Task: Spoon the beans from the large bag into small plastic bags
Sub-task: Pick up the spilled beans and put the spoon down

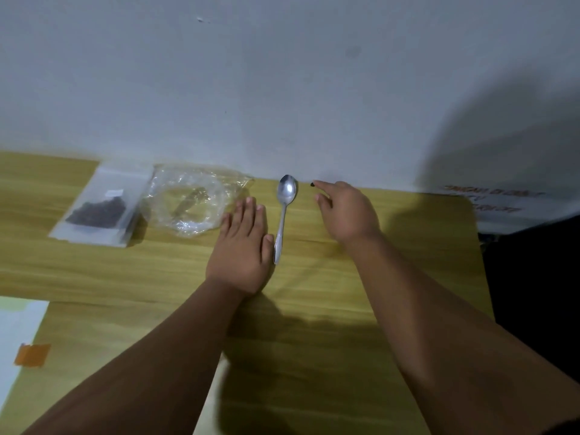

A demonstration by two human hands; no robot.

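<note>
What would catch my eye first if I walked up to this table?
A metal spoon lies mid-way along the wooden table, bowl toward the wall, between two bare hands. The left hand lies flat beside its handle, while the right hand stretches a forefinger to a lone dark bean by the wall. Far left sits a bag of dark beans.

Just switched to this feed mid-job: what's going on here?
The left hand rests flat on the wooden table, beside the handle of the spoon, which nobody holds. The right hand reaches a forefinger toward what looks like a stray bean by the wall. At left lie a crumpled clear bag and small bags with dark beans inside.
</note>
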